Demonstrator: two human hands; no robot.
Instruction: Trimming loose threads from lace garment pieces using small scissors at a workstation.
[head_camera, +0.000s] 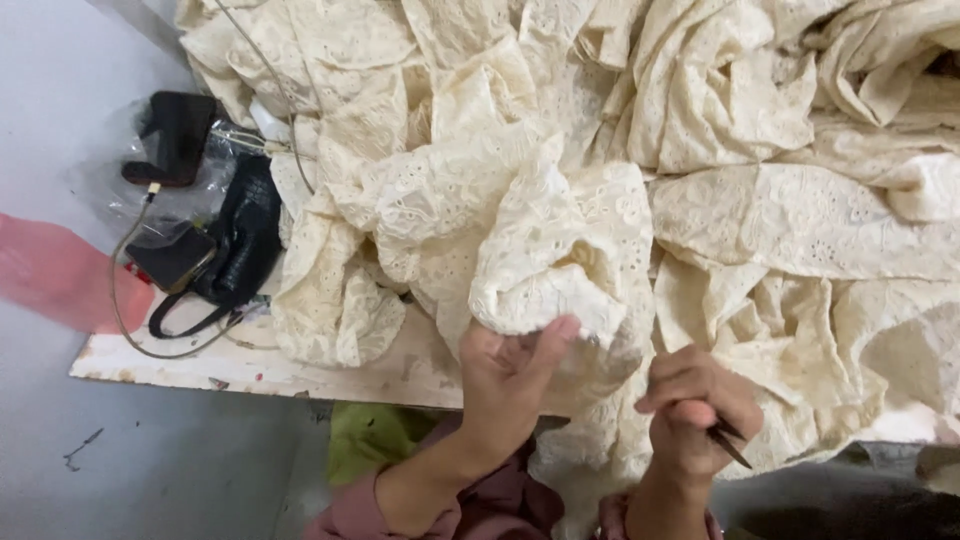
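Left hand (510, 375) pinches a fold of cream lace fabric (560, 240); right hand (690, 415), just beside it, is fisted around small dark snips (728, 442).

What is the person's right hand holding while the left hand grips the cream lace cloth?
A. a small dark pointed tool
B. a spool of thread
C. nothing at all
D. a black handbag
A: the right hand is closed around a small dark pointed tool whose tip sticks out to the lower right, while the left hand pinches a fold of the cream lace cloth.
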